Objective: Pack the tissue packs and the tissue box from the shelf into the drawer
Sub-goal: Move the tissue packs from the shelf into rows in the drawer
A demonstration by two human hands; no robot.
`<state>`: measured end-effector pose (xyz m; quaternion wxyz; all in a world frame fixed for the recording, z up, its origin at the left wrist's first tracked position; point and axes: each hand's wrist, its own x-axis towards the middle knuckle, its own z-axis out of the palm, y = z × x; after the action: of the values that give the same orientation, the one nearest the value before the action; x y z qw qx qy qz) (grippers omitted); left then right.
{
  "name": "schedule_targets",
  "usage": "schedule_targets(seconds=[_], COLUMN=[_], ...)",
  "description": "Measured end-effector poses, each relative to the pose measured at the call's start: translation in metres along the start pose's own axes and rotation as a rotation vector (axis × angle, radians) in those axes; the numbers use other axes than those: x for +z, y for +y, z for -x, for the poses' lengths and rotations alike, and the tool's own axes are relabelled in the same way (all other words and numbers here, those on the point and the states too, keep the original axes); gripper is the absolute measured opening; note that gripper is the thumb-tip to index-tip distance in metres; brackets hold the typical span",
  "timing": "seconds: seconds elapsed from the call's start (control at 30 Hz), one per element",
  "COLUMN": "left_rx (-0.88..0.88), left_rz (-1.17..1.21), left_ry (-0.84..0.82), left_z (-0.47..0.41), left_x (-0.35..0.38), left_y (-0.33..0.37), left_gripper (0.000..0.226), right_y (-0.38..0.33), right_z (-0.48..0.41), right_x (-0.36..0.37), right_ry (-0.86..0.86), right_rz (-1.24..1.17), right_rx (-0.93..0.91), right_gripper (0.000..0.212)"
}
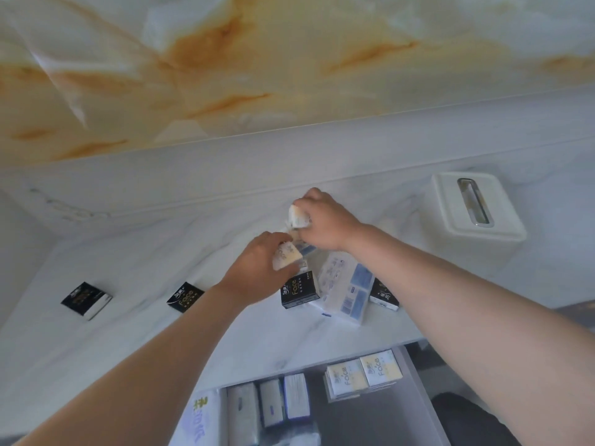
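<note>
My left hand (pixel 257 263) grips a yellow-and-white tissue pack (pixel 287 254) on the white marble shelf (pixel 161 317). Just behind it, my right hand (pixel 325 220) is closed on another small white pack (pixel 297 217). Below my hands lie a black Face pack (pixel 299 292), a larger white-and-blue pack (pixel 346 291) and a black pack (pixel 384 296). Two more black packs (pixel 86 299) (pixel 184 296) lie to the left. The white tissue box (pixel 471 206) stands at the right. The open drawer (pixel 415 397) below holds several packs.
A marble wall with orange veins rises behind the shelf. Inside the drawer, two yellow Face packs (pixel 363 375) sit at the right and white packs (pixel 273 402) at the left. A dark object (pixel 467 420) lies at the bottom right.
</note>
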<state>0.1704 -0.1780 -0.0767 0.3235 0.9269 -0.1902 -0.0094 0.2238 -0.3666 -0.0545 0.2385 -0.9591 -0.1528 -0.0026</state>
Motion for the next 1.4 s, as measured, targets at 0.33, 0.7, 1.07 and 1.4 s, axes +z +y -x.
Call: schedule_targets(seconds=[0.33,0.7,1.07,1.4], left_rx=[-0.056,-0.299,-0.298,-0.295], left_rz=[-0.055,0.196,-0.024,-0.335], left_ry=[0.005,0.078,0.161,0.017], left_z=[0.02,0.066,0.106,0.097], left_x=[-0.009,-0.035,-0.013,0.0], left_y=[-0.005,-0.001,-0.007,0.012], left_gripper=[0.062,0.055,0.068,0.052], right_y=[-0.02,-0.053,-0.07,-0.059], right_z=[0.001,0.056,0.131,0.153], right_x=[0.024,-0.009,0.021,0.036], right_ry=[-0.085,-0.114,-0.242,-0.257], right_rz=[0.463,-0.078,-0.017,0.008], right_rx=[-0.012,0.079,-0.073,-0.111], right_gripper=[0.057,0.053,0.055,0.059])
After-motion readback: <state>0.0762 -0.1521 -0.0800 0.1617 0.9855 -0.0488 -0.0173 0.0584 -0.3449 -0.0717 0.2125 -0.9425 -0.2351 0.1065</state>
